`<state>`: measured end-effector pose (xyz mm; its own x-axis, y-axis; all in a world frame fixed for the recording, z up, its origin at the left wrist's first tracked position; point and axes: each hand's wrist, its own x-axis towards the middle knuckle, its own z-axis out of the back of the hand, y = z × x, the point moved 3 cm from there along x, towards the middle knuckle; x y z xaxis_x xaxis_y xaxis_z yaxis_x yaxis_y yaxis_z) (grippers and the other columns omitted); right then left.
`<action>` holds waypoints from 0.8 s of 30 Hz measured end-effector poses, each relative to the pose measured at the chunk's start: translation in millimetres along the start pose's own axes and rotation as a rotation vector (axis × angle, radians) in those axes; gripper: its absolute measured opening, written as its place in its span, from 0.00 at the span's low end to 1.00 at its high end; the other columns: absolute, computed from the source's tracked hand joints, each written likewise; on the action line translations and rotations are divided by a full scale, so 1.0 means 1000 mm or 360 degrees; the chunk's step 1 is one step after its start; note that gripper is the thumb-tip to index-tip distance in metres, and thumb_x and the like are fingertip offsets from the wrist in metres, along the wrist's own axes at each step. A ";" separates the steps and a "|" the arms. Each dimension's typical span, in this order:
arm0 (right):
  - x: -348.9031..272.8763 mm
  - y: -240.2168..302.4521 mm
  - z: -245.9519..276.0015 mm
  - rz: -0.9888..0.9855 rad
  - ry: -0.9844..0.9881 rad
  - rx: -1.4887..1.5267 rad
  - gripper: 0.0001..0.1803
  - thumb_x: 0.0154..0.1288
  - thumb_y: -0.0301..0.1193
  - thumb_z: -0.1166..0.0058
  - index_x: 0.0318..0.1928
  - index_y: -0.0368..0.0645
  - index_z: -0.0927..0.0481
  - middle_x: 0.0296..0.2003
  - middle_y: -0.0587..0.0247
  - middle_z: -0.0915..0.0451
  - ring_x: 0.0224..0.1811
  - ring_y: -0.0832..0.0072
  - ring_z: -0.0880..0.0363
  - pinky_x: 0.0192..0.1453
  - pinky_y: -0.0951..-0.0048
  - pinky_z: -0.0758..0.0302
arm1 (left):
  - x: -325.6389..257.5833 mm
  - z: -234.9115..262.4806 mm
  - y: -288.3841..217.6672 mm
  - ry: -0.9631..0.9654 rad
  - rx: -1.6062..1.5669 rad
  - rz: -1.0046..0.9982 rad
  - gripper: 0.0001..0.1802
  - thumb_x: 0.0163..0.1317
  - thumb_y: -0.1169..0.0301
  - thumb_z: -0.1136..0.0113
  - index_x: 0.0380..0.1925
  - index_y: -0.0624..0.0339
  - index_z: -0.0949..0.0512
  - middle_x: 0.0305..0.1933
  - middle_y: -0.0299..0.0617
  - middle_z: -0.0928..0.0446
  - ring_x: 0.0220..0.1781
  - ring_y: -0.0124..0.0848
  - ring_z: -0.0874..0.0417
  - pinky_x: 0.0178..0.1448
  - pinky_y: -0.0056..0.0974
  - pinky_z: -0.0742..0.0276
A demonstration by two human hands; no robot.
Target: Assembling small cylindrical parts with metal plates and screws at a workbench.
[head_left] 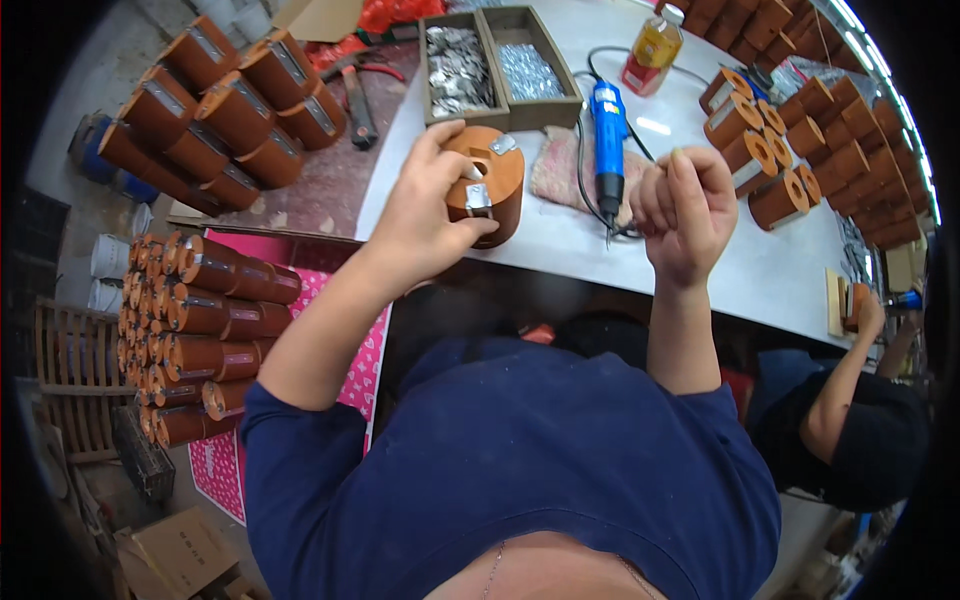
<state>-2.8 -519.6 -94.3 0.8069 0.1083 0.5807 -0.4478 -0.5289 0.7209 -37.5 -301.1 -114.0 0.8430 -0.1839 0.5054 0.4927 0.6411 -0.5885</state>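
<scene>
From afar I see the left hand [420, 205] gripping a brown cylinder [508, 182] upright on the white table [780, 275], seemingly to steady it; the right hand [690, 210] curls closed, on what I cannot tell, beside the blue screwdriver [608, 130], presumably laid there for easy reach.

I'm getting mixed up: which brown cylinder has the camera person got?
The lone upright cylinder in front of the two open boxes: the left hand grips it, touching no other.
</scene>
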 end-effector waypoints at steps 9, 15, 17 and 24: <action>0.011 -0.012 -0.019 0.0121 0.0085 -0.0118 0.08 0.69 0.27 0.62 0.36 0.36 0.30 0.12 0.73 0.43 0.12 0.85 0.45 0.18 0.79 0.41 | -0.013 -0.050 0.008 -0.0172 -0.0250 0.0165 0.25 0.35 0.71 0.28 0.36 0.62 0.26 0.61 0.63 0.40 0.63 0.54 0.38 0.62 0.45 0.38; 0.023 -0.058 -0.046 0.0013 0.0049 0.0145 0.07 0.69 0.28 0.60 0.37 0.38 0.30 0.13 0.72 0.40 0.11 0.85 0.43 0.17 0.81 0.42 | -0.018 -0.053 0.016 -0.0358 -0.0470 0.0250 0.18 0.38 0.69 0.28 0.29 0.66 0.21 0.56 0.58 0.32 0.58 0.47 0.29 0.59 0.41 0.33; 0.022 -0.071 -0.049 -0.0105 -0.0008 0.0236 0.05 0.69 0.27 0.59 0.36 0.39 0.32 0.12 0.71 0.38 0.10 0.84 0.42 0.14 0.82 0.42 | -0.018 -0.054 0.016 -0.0362 -0.0486 0.0250 0.18 0.38 0.69 0.28 0.29 0.66 0.21 0.56 0.58 0.32 0.58 0.47 0.29 0.58 0.41 0.32; 0.018 -0.076 -0.049 -0.0182 0.0098 0.0161 0.05 0.69 0.26 0.59 0.35 0.38 0.32 0.12 0.71 0.38 0.09 0.86 0.43 0.13 0.83 0.44 | -0.020 -0.054 0.017 -0.0390 -0.0521 0.0267 0.17 0.37 0.71 0.28 0.28 0.68 0.21 0.56 0.58 0.31 0.57 0.46 0.29 0.57 0.40 0.32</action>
<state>27.2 -436.6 -119.9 0.8236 0.2224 0.5217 -0.3111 -0.5920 0.7435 -34.2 -327.1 -168.2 0.8604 0.1099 0.4976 0.4292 0.3700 -0.8239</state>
